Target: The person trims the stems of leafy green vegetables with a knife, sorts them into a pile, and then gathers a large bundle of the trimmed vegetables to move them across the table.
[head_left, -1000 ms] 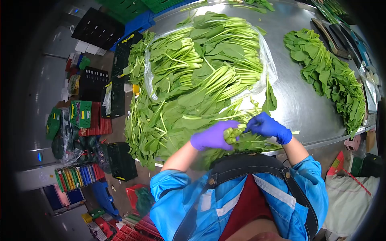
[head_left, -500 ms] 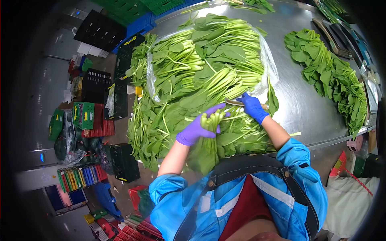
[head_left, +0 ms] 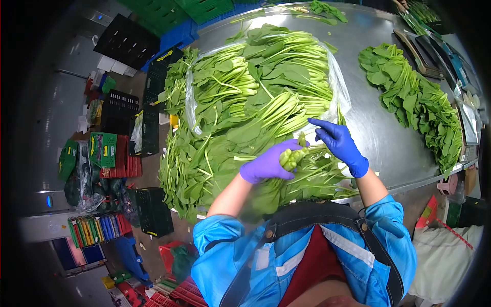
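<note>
My left hand, in a purple glove, is closed around a bunch of leafy greens. The cut stem ends point up between thumb and fingers, and the leaves hang below the hand. Just to the right, my right hand, in a blue glove, has its index finger stretched toward the stems and its other fingers curled; what they hold is hidden, and no knife can be made out. Beyond both hands, bundled greens lie on a clear plastic sheet. Loose greens spread around and under my left hand.
The metal table carries a long row of greens at the right, beside stacked trays. Dark crates stand off its left edge, with green crates behind. A white sack is at the lower right.
My left hand has moved right and turned, bringing the stem ends upward. My right hand has shifted right and slightly down, its index finger now extended; the knife seen in it before is out of sight.
</note>
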`<state>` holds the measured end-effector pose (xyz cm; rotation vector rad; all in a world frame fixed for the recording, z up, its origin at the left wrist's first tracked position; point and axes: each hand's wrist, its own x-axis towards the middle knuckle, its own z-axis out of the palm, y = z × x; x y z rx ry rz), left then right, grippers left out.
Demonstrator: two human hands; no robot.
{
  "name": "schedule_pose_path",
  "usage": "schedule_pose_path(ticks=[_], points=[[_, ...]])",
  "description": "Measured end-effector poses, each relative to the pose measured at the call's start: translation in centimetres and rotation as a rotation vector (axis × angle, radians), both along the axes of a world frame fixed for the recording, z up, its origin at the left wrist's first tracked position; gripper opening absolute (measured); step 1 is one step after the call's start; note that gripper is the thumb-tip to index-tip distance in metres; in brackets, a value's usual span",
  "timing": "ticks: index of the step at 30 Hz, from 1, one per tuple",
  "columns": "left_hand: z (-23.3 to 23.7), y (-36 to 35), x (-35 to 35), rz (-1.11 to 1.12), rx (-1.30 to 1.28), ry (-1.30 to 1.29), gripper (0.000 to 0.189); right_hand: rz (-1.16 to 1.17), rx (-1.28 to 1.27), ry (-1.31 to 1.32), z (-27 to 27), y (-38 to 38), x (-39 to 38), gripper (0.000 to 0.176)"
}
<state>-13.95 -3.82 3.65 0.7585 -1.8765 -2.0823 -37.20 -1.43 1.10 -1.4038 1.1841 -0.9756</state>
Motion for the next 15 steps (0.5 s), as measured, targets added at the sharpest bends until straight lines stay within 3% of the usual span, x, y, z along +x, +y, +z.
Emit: schedule_pose_path(ticks=[2, 3, 7, 11, 12, 15], points=[[-0.9, 0.0, 0.5, 0.049, 0.029, 0.019, 0.073, -0.032, -0.382, 0.462, -1.7, 0.5, -0.4, 0.043], [-1.2, 0.0, 0.7, 0.018, -0.071, -0.059, 0.072, 0.045, -0.277, 0.482, -0.3, 0.9, -0.1, 0.045], [-0.6, 0.7, 0.6, -0.101, -0.395, -0.149, 0.072, 0.166, -0.346, 0.602, 0.1, 1.0, 0.6, 0.037], [0.1, 1.3, 1.1, -0.091, -0.445, -0.198, 0.071, 0.435, -0.183, 0.628, -2.9, -0.7, -2.6, 0.027], [-0.2, 1.2, 1.5, -0.08, -0.428, -0.162, 0.071, 0.447, 0.028, 0.703, -2.0, -0.9, -3.3, 0.027], [-0.7, 1.1, 2.0, -0.058, -0.457, -0.163, 0.071, 0.35, -0.024, 0.795, -1.2, 0.0, -3.3, 0.026]])
